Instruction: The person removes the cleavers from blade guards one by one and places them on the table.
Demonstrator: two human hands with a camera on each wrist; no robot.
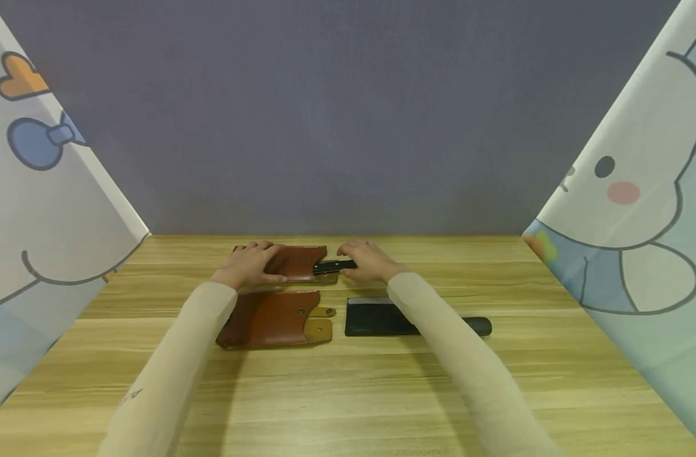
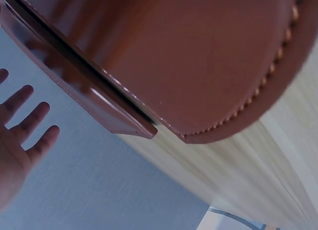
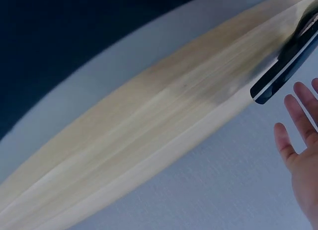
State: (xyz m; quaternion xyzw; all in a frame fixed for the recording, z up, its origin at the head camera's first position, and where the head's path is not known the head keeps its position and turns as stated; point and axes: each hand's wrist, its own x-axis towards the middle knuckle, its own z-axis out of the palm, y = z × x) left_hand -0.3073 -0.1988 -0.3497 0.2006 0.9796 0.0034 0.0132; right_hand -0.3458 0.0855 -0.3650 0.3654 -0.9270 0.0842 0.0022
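Two brown leather knife sheaths lie on the table, the far sheath [image 1: 295,263] behind the near sheath [image 1: 268,320]. From the far one's right end sticks a black knife handle [image 1: 327,267]; its blade is hidden inside. My left hand [image 1: 247,263] is over the left part of the far sheath, and the left wrist view shows that hand [image 2: 17,145] with fingers spread. My right hand [image 1: 367,260] is at the handle's end, thumb and fingers parted around it. In the right wrist view the fingers of this hand [image 3: 303,140] stand apart beside the handle [image 3: 278,78].
A cleaver-shaped knife with a broad black blade [image 1: 376,320] and black handle [image 1: 479,326] lies under my right forearm. Tan snap straps [image 1: 319,330] extend from the near sheath. A grey panel [image 1: 336,127] borders the table's back, with cartoon-printed panels [image 1: 639,222] at both sides.
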